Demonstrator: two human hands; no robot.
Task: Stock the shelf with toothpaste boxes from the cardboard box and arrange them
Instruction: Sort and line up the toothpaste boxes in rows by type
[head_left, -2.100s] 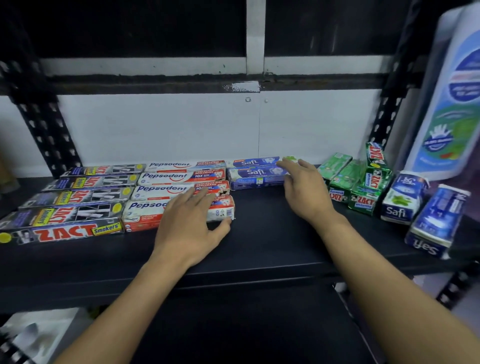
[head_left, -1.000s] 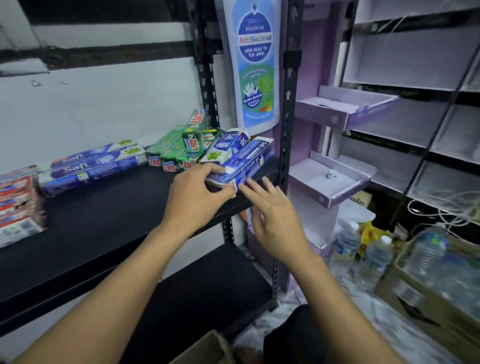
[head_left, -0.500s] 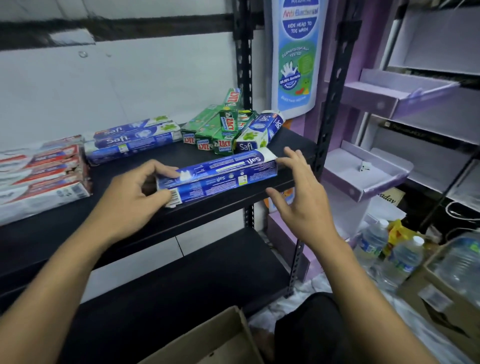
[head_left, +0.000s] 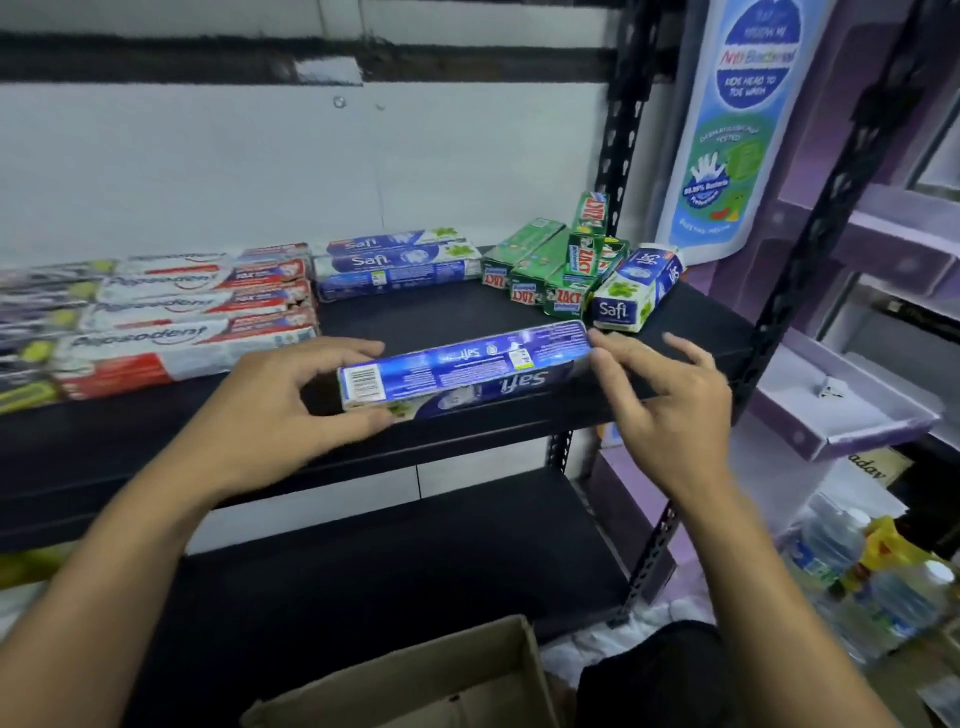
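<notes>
Left hand (head_left: 270, 410) pinches a blue Safi box (head_left: 467, 371) by its barcode end; right hand (head_left: 670, 410), spread, touches it.

Safi box (head_left: 462, 371) at shelf (head_left: 467, 317) front edge — Pepsodent boxes (head_left: 197, 312) left, Zact boxes (head_left: 540, 265) behind-right, cardboard box (head_left: 415, 680) below.

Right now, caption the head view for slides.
Left grip holds a blue Safi box above the shelf, right grip touching its end.
</notes>
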